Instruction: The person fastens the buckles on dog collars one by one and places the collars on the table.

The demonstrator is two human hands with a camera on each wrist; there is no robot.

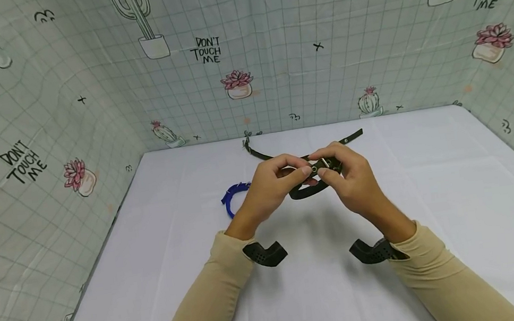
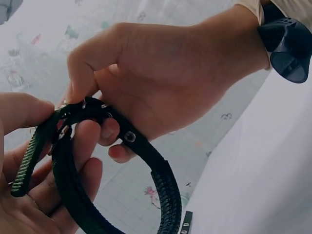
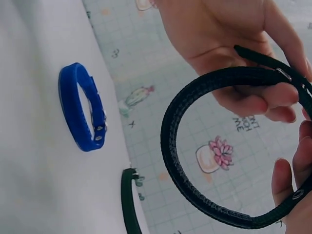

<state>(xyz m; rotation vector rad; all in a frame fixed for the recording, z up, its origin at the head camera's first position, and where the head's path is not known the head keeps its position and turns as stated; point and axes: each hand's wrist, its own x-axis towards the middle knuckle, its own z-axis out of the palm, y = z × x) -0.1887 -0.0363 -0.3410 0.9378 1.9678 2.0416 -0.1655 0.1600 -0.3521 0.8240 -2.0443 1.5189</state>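
The left hand (image 1: 267, 187) and right hand (image 1: 354, 174) pinch the dark collar (image 1: 308, 192) near its buckle (image 1: 325, 163), each grip clamped, seemingly to steady the loop above the tabletop (image 1: 436, 170).

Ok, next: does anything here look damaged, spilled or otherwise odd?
Nothing stands out: no spill or visible damage. The blue strap lies looped on the table, the unlooped dark strap lies there too, and the held dark strap forms a loop, partly hidden from view.
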